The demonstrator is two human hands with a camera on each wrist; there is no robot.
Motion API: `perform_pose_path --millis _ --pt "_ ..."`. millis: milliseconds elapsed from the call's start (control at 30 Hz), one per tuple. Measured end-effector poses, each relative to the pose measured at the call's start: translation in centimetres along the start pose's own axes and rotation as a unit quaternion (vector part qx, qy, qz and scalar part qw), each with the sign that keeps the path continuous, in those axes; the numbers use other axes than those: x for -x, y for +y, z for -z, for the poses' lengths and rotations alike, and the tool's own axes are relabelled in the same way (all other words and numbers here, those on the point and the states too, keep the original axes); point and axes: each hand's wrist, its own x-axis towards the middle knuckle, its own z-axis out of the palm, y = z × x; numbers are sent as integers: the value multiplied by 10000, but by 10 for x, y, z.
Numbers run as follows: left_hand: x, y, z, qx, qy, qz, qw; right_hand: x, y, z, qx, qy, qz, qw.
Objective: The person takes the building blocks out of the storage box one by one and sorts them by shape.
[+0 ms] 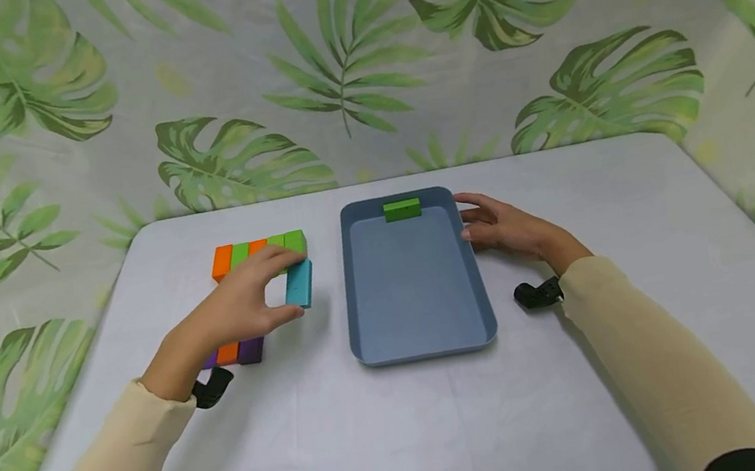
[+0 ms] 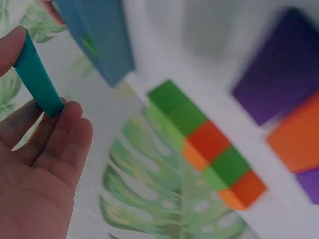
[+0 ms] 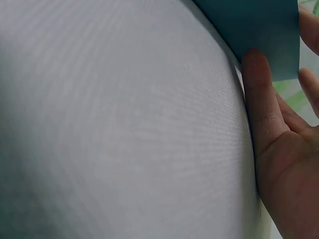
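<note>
My left hand (image 1: 234, 302) pinches a teal block (image 1: 299, 284) between thumb and fingertips, above the table and left of the tray. In the left wrist view that teal block (image 2: 40, 82) stands on a slant between the thumb and the fingers. The blue-grey tray (image 1: 418, 294) lies at the middle of the table, with one green block (image 1: 402, 210) inside against its far wall. My right hand (image 1: 511, 228) touches the tray's right side near the far corner. The right wrist view shows the thumb (image 3: 259, 94) against the tray's outer wall (image 3: 264, 35), the fingertips by its edge.
Left of the tray stands a row of orange and green blocks (image 1: 223, 260), partly behind my left hand. Nearer me, purple and orange blocks (image 1: 228, 354) show under that hand. A leaf-patterned cloth (image 1: 352, 68) hangs behind the white table (image 1: 408, 442).
</note>
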Motion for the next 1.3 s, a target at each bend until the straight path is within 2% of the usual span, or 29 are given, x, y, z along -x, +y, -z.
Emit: perform_pose_path --millis 267,533,833,1300 --pt "29 -31 -15 -143 169 109 9997 0 -3 2 46 6 -23 10000" --pt "40 -52 -34 -123 60 305 9994 1 0 2 117 68 -35 9999" --pt "43 -57 -40 -171 -92 243 9995 2 0 -1 66 73 -48 9999" --pt "42 -61 -42 -282 -336 364 9984 0 0 -1 7 61 -60 10000"
